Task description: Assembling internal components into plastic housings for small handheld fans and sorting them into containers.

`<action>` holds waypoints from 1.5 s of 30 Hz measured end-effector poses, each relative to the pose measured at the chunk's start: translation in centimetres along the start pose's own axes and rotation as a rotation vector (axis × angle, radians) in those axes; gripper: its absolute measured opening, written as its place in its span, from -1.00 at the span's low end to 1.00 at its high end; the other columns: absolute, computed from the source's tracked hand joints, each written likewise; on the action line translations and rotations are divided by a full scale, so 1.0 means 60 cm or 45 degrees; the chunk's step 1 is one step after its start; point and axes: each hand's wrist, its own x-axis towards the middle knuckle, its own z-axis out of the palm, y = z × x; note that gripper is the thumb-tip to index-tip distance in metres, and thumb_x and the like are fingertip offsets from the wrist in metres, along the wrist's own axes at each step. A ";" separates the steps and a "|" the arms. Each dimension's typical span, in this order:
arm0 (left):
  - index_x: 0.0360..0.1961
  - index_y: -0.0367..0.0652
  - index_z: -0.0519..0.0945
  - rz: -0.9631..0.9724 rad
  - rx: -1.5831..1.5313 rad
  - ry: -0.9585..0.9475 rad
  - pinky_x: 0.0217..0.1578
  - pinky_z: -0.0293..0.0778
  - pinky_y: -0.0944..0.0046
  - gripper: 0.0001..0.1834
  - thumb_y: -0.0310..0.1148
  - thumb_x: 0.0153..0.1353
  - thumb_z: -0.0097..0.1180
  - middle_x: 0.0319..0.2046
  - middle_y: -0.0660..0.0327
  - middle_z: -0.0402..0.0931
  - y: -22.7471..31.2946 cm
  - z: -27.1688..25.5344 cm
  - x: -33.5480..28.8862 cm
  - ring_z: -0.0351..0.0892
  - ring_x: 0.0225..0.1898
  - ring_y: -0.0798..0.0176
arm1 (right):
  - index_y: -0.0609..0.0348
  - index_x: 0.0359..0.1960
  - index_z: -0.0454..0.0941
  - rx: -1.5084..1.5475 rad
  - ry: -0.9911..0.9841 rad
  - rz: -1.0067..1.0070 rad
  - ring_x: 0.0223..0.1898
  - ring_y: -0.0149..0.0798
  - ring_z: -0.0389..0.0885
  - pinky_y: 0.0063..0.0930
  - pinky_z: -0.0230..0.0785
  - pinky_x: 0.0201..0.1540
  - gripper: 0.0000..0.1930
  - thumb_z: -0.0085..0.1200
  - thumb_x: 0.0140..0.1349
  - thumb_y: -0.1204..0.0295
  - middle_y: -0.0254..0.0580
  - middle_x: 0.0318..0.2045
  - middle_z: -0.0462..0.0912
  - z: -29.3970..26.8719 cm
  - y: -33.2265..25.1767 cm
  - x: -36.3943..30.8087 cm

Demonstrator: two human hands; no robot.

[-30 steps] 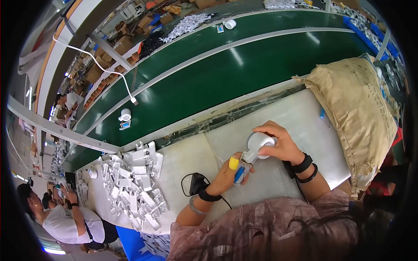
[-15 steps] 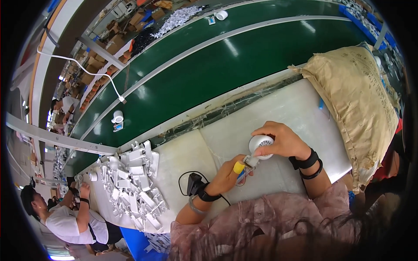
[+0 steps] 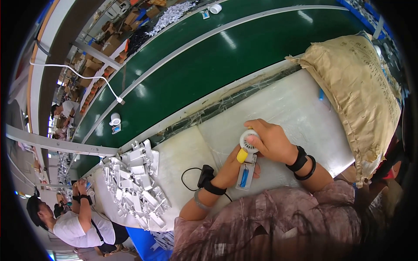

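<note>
Beside the brown sack [image 3: 370,82], right hand [image 3: 272,141] grips a small white fan [image 3: 248,140]; left hand [image 3: 235,161] clasps its yellow-tipped handle [image 3: 242,155].

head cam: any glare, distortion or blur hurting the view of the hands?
Head view: heavy fisheye bending of the green conveyor belt with lamp glare streaks; black rim vignette; left hand and right hand on the small white fan are sharp and evenly lit.

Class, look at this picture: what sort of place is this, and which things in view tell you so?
Most likely a factory assembly line: a long green conveyor belt runs past the white workbench, a heap of white plastic parts lies ready, and another seated worker sits alongside.
</note>
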 end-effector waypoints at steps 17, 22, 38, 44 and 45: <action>0.09 -0.17 0.28 0.591 -0.471 0.548 -0.19 0.58 0.12 -0.57 -0.20 0.31 0.01 -0.03 0.01 0.47 0.016 -0.045 -0.002 0.58 -0.07 0.01 | 0.33 0.14 0.32 0.153 -0.110 -0.246 0.19 0.14 0.28 -0.18 0.17 0.21 -0.51 0.08 0.21 0.37 0.18 0.20 0.25 0.035 -0.035 -0.021; 0.09 -0.19 0.24 0.680 -0.493 0.657 -0.12 0.56 0.11 -0.59 -0.26 0.31 0.01 -0.03 -0.03 0.46 0.012 -0.051 -0.002 0.55 -0.02 -0.04 | 0.36 0.14 0.32 -0.003 -0.115 -0.289 0.22 0.17 0.24 -0.16 0.11 0.25 -0.46 0.13 0.18 0.31 0.23 0.22 0.20 0.059 -0.042 -0.032; 0.14 -0.20 0.09 0.843 -0.316 0.746 -0.08 0.56 0.14 -0.59 -0.43 0.33 -0.10 0.00 -0.07 0.41 0.014 -0.025 0.005 0.56 -0.04 -0.02 | 0.51 0.23 0.15 0.155 -0.198 -0.376 0.33 0.27 0.01 -0.05 -0.08 0.32 -0.22 0.16 0.17 0.14 0.35 0.30 -0.03 0.081 -0.066 -0.041; 0.12 -0.21 0.10 0.870 -0.396 0.733 -0.08 0.54 0.13 -0.58 -0.51 0.30 -0.09 -0.07 -0.02 0.43 0.003 -0.034 0.021 0.55 -0.04 -0.01 | 0.56 0.13 0.24 -0.405 -0.209 -0.451 0.27 0.23 0.14 -0.06 0.06 0.24 -0.09 0.33 -0.12 0.07 0.24 0.25 0.15 0.089 -0.086 -0.039; 0.12 -0.21 0.10 0.853 -0.373 0.756 -0.08 0.54 0.16 -0.58 -0.51 0.29 -0.08 -0.07 0.00 0.43 -0.011 -0.049 0.025 0.55 -0.04 0.01 | 0.53 0.14 0.25 -0.428 -0.195 -0.440 0.27 0.22 0.14 -0.06 0.05 0.25 -0.16 0.30 -0.06 0.11 0.24 0.25 0.15 0.087 -0.086 -0.034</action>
